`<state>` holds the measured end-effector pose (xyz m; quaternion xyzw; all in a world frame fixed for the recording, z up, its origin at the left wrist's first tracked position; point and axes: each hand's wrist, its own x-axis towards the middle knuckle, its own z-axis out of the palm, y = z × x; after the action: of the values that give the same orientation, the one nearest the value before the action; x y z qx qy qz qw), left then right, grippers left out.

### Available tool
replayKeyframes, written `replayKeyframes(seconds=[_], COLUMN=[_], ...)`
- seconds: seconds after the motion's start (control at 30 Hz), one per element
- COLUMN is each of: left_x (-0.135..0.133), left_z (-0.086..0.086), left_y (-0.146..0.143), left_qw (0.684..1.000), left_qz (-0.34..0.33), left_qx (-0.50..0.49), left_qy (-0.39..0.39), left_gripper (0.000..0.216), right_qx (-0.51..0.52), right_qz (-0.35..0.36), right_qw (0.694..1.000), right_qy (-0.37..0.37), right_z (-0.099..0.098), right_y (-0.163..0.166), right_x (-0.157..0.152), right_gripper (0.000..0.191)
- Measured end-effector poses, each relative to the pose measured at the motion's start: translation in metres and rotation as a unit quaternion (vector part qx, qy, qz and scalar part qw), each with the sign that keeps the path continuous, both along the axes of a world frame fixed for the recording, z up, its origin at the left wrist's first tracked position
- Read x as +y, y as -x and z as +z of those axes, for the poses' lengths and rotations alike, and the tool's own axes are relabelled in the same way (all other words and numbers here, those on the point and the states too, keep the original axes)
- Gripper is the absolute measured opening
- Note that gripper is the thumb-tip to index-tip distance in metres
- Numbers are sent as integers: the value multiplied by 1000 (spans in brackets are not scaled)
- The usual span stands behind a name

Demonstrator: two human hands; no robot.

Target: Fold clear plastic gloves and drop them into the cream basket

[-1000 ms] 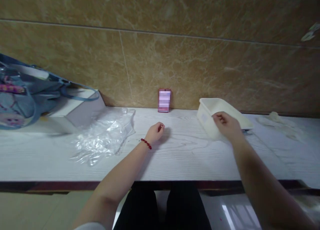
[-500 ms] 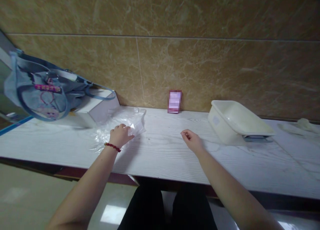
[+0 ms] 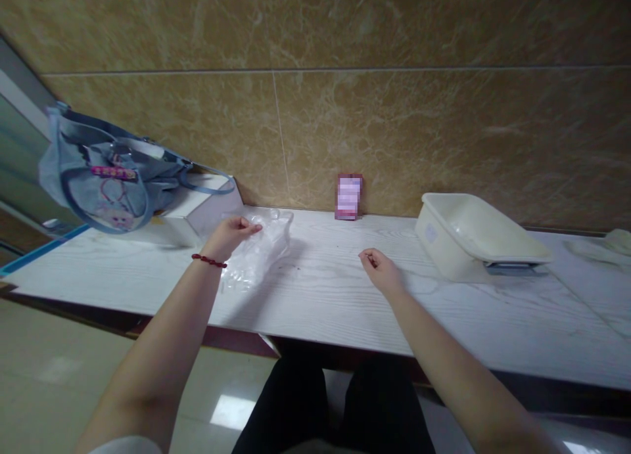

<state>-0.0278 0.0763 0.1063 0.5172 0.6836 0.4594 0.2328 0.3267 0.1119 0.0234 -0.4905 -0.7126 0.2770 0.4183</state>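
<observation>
My left hand [image 3: 231, 236], with a red beaded bracelet at the wrist, pinches a crumpled clear plastic bag [image 3: 261, 253] at its upper edge. The bag hangs partly raised above the table and looks thin and see-through. To the right, my right hand [image 3: 378, 269] is held just over the white tabletop [image 3: 320, 296], its fingers curled with thumb and fingertips together. Whatever may be between those fingers is hidden or too small to name.
A blue denim bag [image 3: 106, 171] rests on a white box [image 3: 207, 211] at the left. Against the tiled wall leans a pixelated phone-like rectangle [image 3: 349, 198]. A cream plastic bin [image 3: 448, 244] stands at the right, with a pale crumpled item [image 3: 618, 240] beyond it.
My left hand has closed from spread fingers into a pinch and lifted the plastic bag's edge. My right hand stays curled in nearly the same place. The view has shifted slightly.
</observation>
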Motion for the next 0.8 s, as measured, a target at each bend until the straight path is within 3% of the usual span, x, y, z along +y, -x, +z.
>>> replayKeyframes(seconds=[0.17,0.33,0.4,0.53,0.7,0.8], left_x=[3,4,4,4,4,7], left_z=[11,3,-3,-12,-15,-14], left_y=[-48,-101,-113,-119,-116,-120], left_qw=[969,896,865,840,835,853], left_qz=[-121,-272,-313,-310,-309,-309], left_qx=[-213,-326,-356,-402,-369,-339], left_qy=[22,128,162,194,266,248], left_gripper=[27,29,27,18,34,44], right_qx=[39,162,180,162,74,29], right_qz=[123,134,130,99,73,74], right_qw=[991,974,968,971,989,990], right_qy=[26,90,121,146,103,115], right_z=[22,41,46,54,59,63], right_y=[34,62,63,49,25,18], right_x=[-2,0,3,10,17,20], right_gripper=[22,54,53,25,38,44])
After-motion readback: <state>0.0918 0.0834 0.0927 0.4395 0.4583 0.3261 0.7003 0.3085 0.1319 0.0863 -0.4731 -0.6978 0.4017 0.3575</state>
